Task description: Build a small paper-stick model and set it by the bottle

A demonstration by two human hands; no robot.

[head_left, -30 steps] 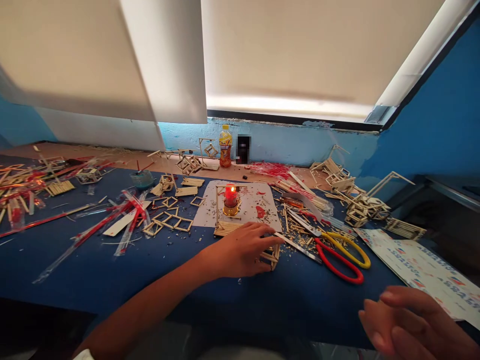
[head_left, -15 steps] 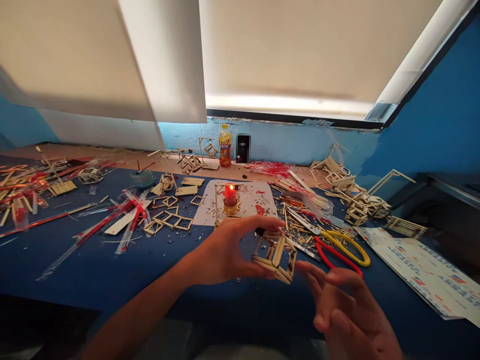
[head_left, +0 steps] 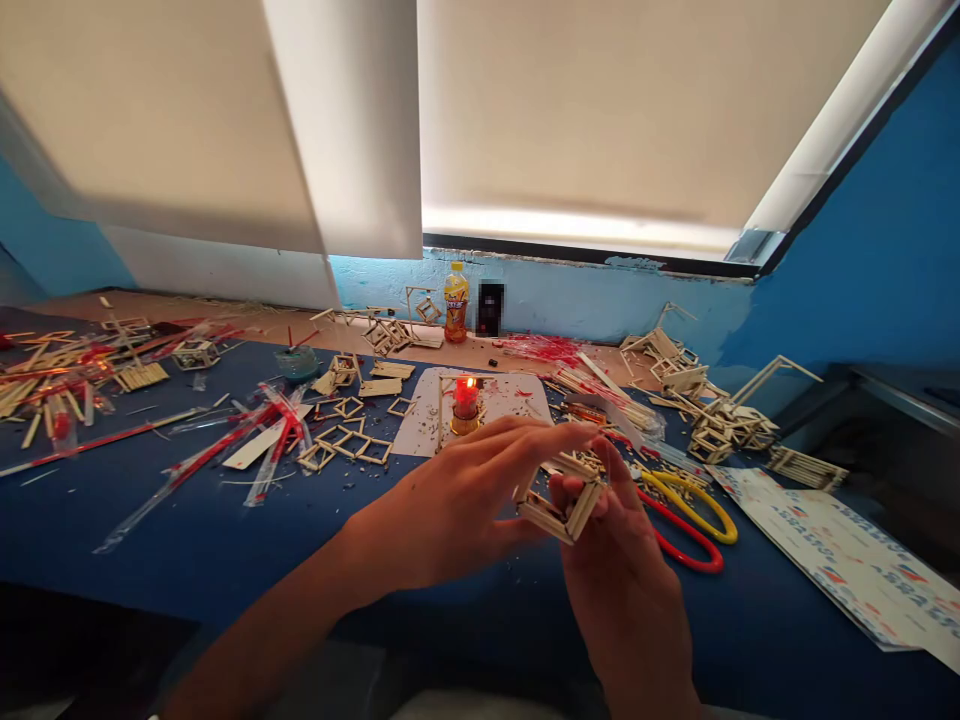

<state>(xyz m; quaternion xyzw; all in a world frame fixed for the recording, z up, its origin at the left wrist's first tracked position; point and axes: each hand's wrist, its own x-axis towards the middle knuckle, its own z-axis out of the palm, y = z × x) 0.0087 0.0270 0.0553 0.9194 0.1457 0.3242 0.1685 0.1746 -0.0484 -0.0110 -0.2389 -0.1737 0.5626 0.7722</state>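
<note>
Head view: holding a small open cube frame (head_left: 546,522) of pale wooden sticks between two bare hands, raised over the near part of a dark blue surface (head_left: 210,560). Gripping from the left with the left hand (head_left: 457,500), fingers bent over the top and thumb by the lower edge. Grasping from the right with the right hand (head_left: 630,590), with curled fingertips visible through the open side. Hard to tell exactly where each fingertip presses.

Just beyond the left hand, on a white sheet (head_left: 420,425) strewn with bits, a lit red candle (head_left: 466,398) in a gold holder (head_left: 465,425), partly hidden by the knuckles. To the right of the right hand, scissors (head_left: 709,567) with one red and one yellow handle; farther right, printed paper (head_left: 832,560) lying flat. Off to the left, flat stick frames (head_left: 375,438) and red and clear plastic wrappers (head_left: 281,420). Toward the back, upright against the blue wall (head_left: 570,305), a yellow-capped drink bottle (head_left: 456,305); at far right, a heap of stick structures (head_left: 727,425).
</note>
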